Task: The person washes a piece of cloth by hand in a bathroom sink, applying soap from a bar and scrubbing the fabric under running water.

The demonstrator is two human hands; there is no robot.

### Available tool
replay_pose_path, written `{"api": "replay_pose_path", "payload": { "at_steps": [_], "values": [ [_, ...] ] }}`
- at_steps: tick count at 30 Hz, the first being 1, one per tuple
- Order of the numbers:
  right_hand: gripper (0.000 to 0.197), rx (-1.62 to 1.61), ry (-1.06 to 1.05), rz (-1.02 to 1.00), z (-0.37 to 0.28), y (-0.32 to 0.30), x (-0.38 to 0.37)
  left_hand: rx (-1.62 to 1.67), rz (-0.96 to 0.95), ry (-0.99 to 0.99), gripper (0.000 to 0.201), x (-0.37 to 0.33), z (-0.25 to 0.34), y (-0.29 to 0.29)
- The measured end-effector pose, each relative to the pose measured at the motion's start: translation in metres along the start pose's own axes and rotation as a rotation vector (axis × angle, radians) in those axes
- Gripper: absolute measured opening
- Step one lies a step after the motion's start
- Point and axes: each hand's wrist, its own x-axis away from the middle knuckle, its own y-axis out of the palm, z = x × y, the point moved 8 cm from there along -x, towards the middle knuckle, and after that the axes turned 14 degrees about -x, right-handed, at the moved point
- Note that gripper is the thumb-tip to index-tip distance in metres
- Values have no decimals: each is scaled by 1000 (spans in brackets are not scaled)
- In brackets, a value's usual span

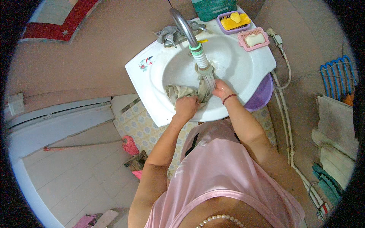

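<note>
A wet, greyish-green cloth [177, 92] lies bunched in the white sink [243, 81], near its front rim. My left hand [187, 108] is closed around the cloth at the front of the basin. Water runs from the faucet's white, ribbed spout extension [200, 59] onto the part of the cloth beside my right hand [222, 89]. That hand is at the right side of the stream, a dark red beaded bracelet on its wrist. Water and cloth partly hide its fingers, so its grip cannot be made out.
Behind the basin, a purple soap dish [219, 23] holds a yellow sponge, and a pink dish [241, 39] holds white soap. A grey rag [166, 33] hangs by the tap handles. A purple basin [262, 95] sits below the sink's right side. Pipes [283, 114] run along the right wall.
</note>
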Motion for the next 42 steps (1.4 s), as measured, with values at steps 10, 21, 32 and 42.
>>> {"api": "replay_pose_path", "payload": {
  "at_steps": [10, 21, 32, 42],
  "values": [
    [24, 353, -15, -320, -3, 47, 37, 1274, -20, -380, 60, -72, -18, 57],
    [25, 730, -326, -64, -47, 19, 20, 1995, -207, -335, 38, -79, 4, 94],
    [26, 314, -77, -229, -25, 53, 36, 1966, -500, -426, 50, -61, 34, 55],
    [54, 1313, -257, -325, -20, 50, 43, 2443, 145, -513, 25, -72, 2, 85]
  ]
}}
